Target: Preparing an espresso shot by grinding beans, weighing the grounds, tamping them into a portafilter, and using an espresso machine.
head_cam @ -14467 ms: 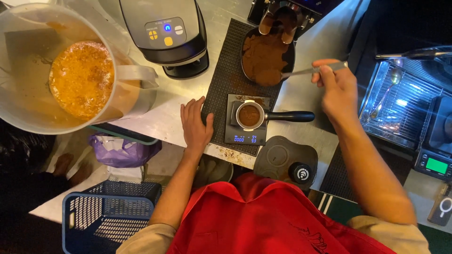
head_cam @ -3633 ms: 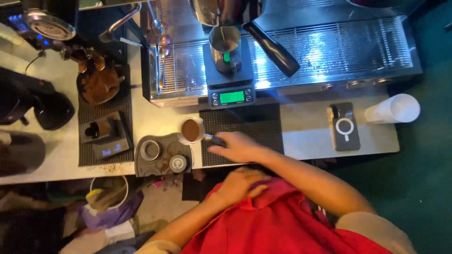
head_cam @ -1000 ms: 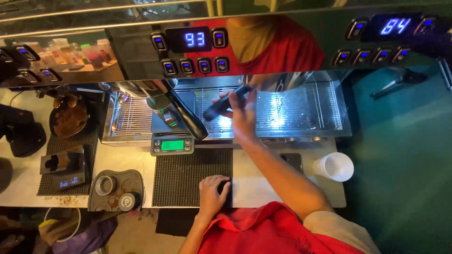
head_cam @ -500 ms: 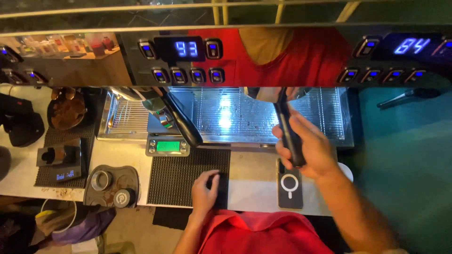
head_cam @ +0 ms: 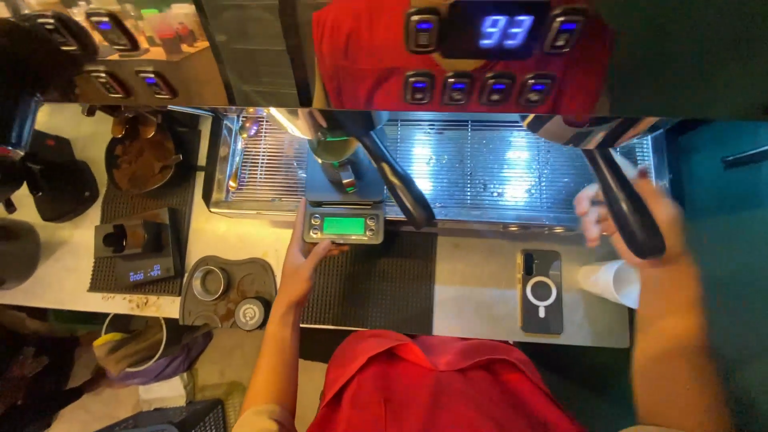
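The left hand [head_cam: 308, 260] rests against the front left corner of the small black digital scale with a green lit display [head_cam: 344, 226], fingers loosely curled and touching its edge; it grips nothing fully. The scale sits at the front lip of the steel drip tray grate [head_cam: 496, 172] of the espresso machine. A small metal pitcher [head_cam: 334, 152] stands on the scale platform, directly under a group head. A black portafilter handle [head_cam: 400, 188] projects diagonally toward the person just right of the scale.

The right hand [head_cam: 632, 220] is closed around a second long black portafilter handle [head_cam: 624, 204] at the right end of the machine, fingers wrapped over it; the image is motion-blurred here. A white paper cup [head_cam: 612, 280] lies on the tabletop [head_cam: 480, 288] just below this hand.

A dark smartphone with a white ring on its back [head_cam: 541, 291] lies flat on the tabletop, between the black ribbed rubber mat [head_cam: 384, 280] and the cup. Left of the mat, a grey tamping station [head_cam: 228, 290] holds a round tamper. Further left, a second black scale with blue digits [head_cam: 136, 256] sits on another mat. The person wears a red apron [head_cam: 432, 384].
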